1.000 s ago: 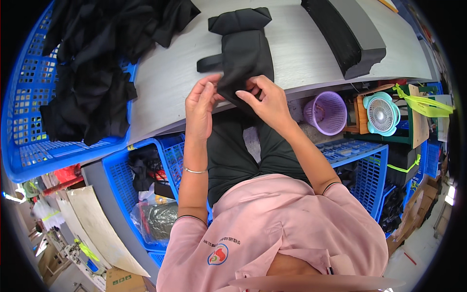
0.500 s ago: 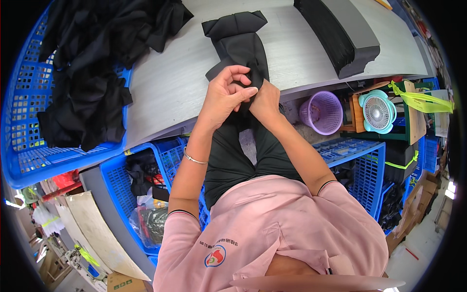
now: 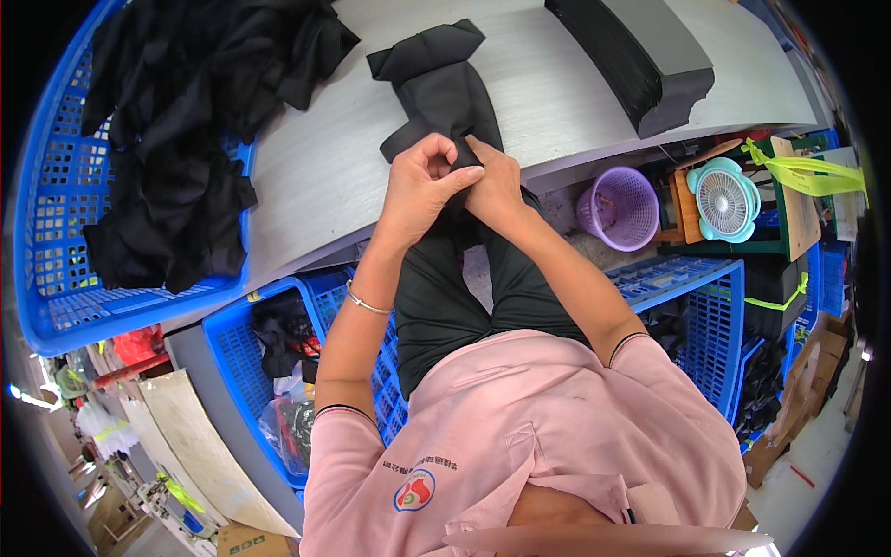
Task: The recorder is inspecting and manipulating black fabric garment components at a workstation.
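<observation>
A folded black garment [image 3: 436, 88] lies on the grey table [image 3: 316, 176], its near end at the table's front edge. My left hand [image 3: 422, 181] and my right hand [image 3: 492, 181] are pressed together there, both pinching the garment's near end. A thin bracelet sits on my left wrist. The cloth between my fingers is mostly hidden by the hands.
A blue basket [image 3: 56, 176] heaped with black clothes [image 3: 176, 121] stands at the left. A stack of black pieces [image 3: 640, 56] lies at the back right. Under the table are blue crates [image 3: 687, 288], a purple basket [image 3: 617, 209] and a small fan [image 3: 726, 200].
My two hands have come together at the garment's near end and closed on it; a second ago they were apart, fingers spread on the cloth.
</observation>
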Motion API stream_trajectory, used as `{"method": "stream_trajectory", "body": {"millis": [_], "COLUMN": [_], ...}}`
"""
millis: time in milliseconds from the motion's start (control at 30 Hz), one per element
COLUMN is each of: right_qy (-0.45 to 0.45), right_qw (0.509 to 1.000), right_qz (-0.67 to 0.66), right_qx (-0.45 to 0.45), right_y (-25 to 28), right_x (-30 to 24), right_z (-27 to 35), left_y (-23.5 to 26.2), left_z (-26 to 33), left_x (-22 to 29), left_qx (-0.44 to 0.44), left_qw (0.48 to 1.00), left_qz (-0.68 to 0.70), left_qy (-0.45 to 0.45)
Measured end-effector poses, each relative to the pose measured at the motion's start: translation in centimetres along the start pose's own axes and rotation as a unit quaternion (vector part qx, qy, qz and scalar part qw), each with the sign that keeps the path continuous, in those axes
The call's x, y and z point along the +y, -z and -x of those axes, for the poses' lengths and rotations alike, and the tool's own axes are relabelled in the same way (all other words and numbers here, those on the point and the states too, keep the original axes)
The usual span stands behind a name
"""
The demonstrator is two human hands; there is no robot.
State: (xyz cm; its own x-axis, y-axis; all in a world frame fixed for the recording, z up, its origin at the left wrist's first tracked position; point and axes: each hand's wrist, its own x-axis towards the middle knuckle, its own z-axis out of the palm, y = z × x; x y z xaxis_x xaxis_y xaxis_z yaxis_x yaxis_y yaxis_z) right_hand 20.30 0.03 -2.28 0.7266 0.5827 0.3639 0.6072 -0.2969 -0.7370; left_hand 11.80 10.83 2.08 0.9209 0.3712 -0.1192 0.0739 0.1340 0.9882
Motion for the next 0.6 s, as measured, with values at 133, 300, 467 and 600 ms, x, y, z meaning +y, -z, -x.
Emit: {"method": "stream_trajectory", "body": {"millis": [133,300,467,600], "right_qy": [0.036,0.076,0.093,0.187], "right_qw": [0.991,0.975,0.991,0.864], "right_qz": [0.064,0.184,0.053,0.392], "right_qx": [-0.111,0.104,0.077,0.255], "right_y": [3.1,8.2,10.9,16.8], "right_x": [-0.1,2.3,2.9,5.8], "right_z": [-2.5,-4.8,-5.8,-10.3], "left_y": [0.4,1.9,-0.4,-1.3], "left_z": [0.1,-0.4,-0.6,0.3], "left_x": [0.6,1.7,1.4,1.5], "left_qx": [0.178,0.333,0.324,0.313], "left_qw": [0.962,0.828,0.867,0.902], "left_qz": [-0.138,-0.308,-0.253,-0.173], "left_qy": [-0.155,-0.331,-0.282,-0.241]}}
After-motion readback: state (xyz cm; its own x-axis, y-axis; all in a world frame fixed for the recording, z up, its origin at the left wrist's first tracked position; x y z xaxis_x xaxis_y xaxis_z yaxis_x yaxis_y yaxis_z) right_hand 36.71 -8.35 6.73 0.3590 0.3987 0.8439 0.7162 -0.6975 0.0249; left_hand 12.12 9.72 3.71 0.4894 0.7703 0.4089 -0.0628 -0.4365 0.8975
